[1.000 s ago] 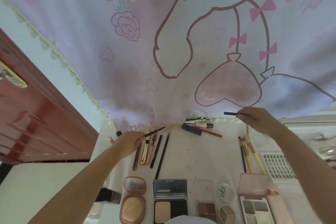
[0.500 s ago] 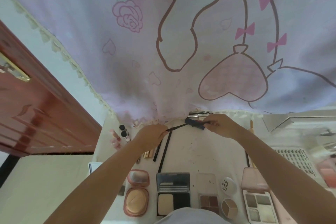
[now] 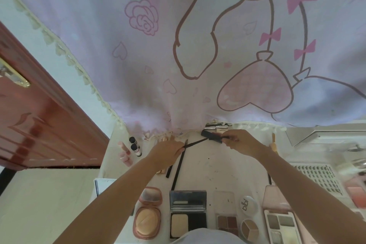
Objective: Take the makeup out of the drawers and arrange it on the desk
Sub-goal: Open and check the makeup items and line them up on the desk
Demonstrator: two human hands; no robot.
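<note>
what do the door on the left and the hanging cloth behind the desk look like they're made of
Door: apparently wood with a glossy reddish-brown varnish; light glares off its carved panels. Cloth: seemingly thin woven fabric, matte, printed with pink cartoon hearts, with a tasselled cream trim and soft folds.

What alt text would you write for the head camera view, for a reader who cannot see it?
Two bare hands meet over a white desk: the left hand holds a thin dark pencil, the right hand a dark cap at its tip. Open compacts and eyeshadow palettes line the near edge; a pink cartoon curtain hangs behind.
</note>
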